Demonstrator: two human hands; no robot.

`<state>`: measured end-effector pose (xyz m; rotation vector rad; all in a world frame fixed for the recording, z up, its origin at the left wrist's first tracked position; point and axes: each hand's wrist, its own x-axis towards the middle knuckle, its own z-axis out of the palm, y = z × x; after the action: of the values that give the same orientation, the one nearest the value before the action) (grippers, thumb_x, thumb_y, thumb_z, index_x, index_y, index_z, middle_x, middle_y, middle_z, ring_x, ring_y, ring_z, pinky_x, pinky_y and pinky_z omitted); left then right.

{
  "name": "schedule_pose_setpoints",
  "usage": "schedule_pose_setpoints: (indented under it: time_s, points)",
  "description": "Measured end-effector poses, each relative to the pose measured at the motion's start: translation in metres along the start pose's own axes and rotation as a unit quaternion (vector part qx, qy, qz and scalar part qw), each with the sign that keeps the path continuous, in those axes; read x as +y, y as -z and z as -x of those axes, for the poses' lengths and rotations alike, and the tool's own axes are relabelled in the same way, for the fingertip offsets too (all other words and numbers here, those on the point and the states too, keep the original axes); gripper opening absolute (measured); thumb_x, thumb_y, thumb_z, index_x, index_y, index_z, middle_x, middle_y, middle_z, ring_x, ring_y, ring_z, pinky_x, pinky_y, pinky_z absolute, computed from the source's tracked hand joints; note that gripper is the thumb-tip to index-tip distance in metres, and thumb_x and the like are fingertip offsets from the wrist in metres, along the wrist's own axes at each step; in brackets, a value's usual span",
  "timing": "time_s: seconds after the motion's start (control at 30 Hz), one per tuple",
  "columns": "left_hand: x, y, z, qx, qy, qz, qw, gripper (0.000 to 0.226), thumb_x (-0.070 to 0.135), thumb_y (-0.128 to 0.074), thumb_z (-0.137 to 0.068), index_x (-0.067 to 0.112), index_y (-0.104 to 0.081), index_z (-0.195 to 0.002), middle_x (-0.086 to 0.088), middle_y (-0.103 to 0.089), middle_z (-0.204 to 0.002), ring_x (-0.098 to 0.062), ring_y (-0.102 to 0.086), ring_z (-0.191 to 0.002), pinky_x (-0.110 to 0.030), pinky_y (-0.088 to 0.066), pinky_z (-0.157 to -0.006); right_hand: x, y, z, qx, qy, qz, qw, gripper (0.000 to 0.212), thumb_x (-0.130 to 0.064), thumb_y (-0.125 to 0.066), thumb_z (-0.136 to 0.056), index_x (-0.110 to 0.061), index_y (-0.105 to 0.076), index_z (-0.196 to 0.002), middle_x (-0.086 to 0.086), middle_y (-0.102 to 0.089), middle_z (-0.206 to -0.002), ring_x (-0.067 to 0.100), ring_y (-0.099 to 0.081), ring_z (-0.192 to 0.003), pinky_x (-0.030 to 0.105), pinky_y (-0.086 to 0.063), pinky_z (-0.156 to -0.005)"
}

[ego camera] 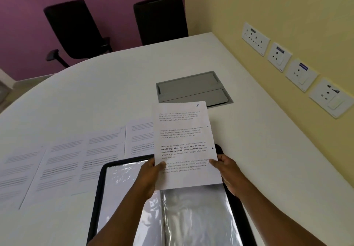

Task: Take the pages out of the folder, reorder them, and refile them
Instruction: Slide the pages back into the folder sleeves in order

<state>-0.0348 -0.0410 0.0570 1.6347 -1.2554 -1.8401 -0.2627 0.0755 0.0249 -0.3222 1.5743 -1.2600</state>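
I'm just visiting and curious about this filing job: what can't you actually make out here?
- Pages on the table, head view: print blurred, unreadable.
- Held page: marked 5, small print mostly illegible.
- Folder: near end cut off by the bottom edge; arms and page cover part.
- Right hand: fingers hidden behind the page.

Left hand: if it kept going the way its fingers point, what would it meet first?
The left hand pinches the held page at its left edge, fingers pointing right. Going on, it would likely meet the right hand at the opposite edge; depth is unclear.
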Motion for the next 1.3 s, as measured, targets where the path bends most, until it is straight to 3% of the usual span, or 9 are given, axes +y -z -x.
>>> schedule_pose_setpoints:
  time_s: [0.17, 0.37, 0.53, 0.63, 0.77, 1.0, 1.13, 1.23, 1.3]
  points:
    - [-0.022, 0.015, 0.009, -0.011, 0.024, -0.026, 0.999, 0.020, 0.018, -0.059, -0.095, 0.023, -0.065, -0.113, -0.002, -0.073, -0.106, -0.030, -0.067, -0.099, -0.051, -0.054, -0.089, 0.003, -0.008, 0.002, 0.006, 0.017, 0.018, 1.000, 0.030, -0.033, -0.071, -0.086, -0.014, -0.065, -0.108, 0.006, -0.075, -0.098, 0.026, -0.072, -0.091, 0.047, -0.057, -0.087]
    - [-0.034, 0.010, 0.006, -0.051, 0.031, -0.060, 0.996, 0.021, 0.014, -0.059, -0.094, 0.017, -0.065, -0.114, -0.002, -0.073, -0.106, -0.027, -0.068, -0.099, -0.048, -0.053, -0.092, -0.012, -0.009, -0.005, 0.011, 0.051, 0.051, 0.997, 0.029, -0.020, -0.071, -0.088, -0.016, -0.067, -0.116, 0.003, -0.073, -0.108, 0.018, -0.071, -0.091, 0.032, -0.058, -0.079]
    - [-0.025, 0.001, -0.018, 0.022, -0.022, -0.138, 0.990, 0.017, 0.016, -0.059, -0.093, 0.014, -0.063, -0.110, -0.006, -0.068, -0.109, -0.024, -0.065, -0.096, -0.038, -0.054, -0.086, -0.040, 0.003, -0.018, 0.108, 0.094, 0.051, 0.988, 0.029, -0.020, -0.068, -0.091, -0.015, -0.064, -0.119, 0.001, -0.068, -0.103, 0.016, -0.067, -0.087, 0.029, -0.055, -0.078]
    - [-0.021, -0.004, -0.032, 0.061, -0.113, -0.320, 0.939, 0.032, 0.023, -0.058, -0.093, 0.017, -0.057, -0.125, 0.000, -0.062, -0.123, -0.021, -0.060, -0.112, -0.029, -0.045, -0.092, -0.057, 0.018, -0.030, 0.168, 0.118, 0.031, 0.978, 0.027, -0.020, -0.067, -0.091, -0.016, -0.064, -0.118, 0.001, -0.067, -0.101, 0.018, -0.066, -0.086, 0.029, -0.053, -0.080]
    - [-0.018, -0.014, -0.052, 0.027, -0.177, -0.465, 0.867, 0.043, 0.023, -0.052, -0.094, 0.021, -0.050, -0.137, 0.000, -0.053, -0.139, -0.022, -0.050, -0.127, -0.033, -0.038, -0.104, -0.073, 0.038, -0.045, 0.194, 0.119, 0.010, 0.974, 0.021, -0.020, -0.067, -0.091, -0.021, -0.066, -0.112, -0.002, -0.069, -0.097, 0.018, -0.067, -0.088, 0.032, -0.054, -0.083]
    - [-0.017, -0.037, -0.088, -0.007, -0.238, -0.627, 0.742, 0.040, 0.033, -0.054, -0.089, 0.026, -0.053, -0.128, 0.001, -0.059, -0.126, -0.023, -0.053, -0.116, -0.037, -0.041, -0.095, -0.092, 0.063, -0.061, 0.239, 0.120, 0.030, 0.963, 0.015, -0.021, -0.064, -0.093, -0.019, -0.066, -0.108, -0.005, -0.068, -0.094, 0.014, -0.066, -0.082, 0.033, -0.052, -0.082]
    - [-0.029, -0.039, -0.100, -0.001, -0.301, -0.665, 0.683, 0.029, 0.018, -0.056, -0.083, 0.021, -0.062, -0.111, -0.002, -0.066, -0.104, -0.026, -0.061, -0.097, -0.037, -0.041, -0.089, -0.092, 0.067, -0.067, 0.251, 0.103, 0.040, 0.962, 0.012, -0.022, -0.063, -0.094, -0.019, -0.065, -0.105, -0.002, -0.068, -0.093, 0.017, -0.066, -0.082, 0.035, -0.053, -0.080]
    - [-0.037, -0.039, -0.102, -0.006, -0.320, -0.663, 0.677, 0.013, 0.016, -0.067, -0.074, 0.018, -0.067, -0.087, -0.001, -0.068, -0.076, -0.026, -0.063, -0.068, -0.031, -0.045, -0.068, -0.091, 0.064, -0.072, 0.259, 0.097, 0.039, 0.960, 0.013, -0.022, -0.063, -0.094, -0.019, -0.065, -0.106, -0.003, -0.066, -0.092, 0.016, -0.065, -0.081, 0.034, -0.053, -0.078]
    - [-0.040, -0.039, -0.101, -0.010, -0.327, -0.648, 0.688, 0.010, 0.014, -0.067, -0.072, 0.016, -0.067, -0.082, -0.004, -0.068, -0.071, -0.027, -0.060, -0.063, -0.030, -0.045, -0.059, -0.090, 0.061, -0.074, 0.260, 0.097, 0.035, 0.960, 0.013, -0.022, -0.062, -0.095, -0.019, -0.064, -0.107, -0.005, -0.066, -0.090, 0.012, -0.064, -0.079, 0.032, -0.051, -0.076]
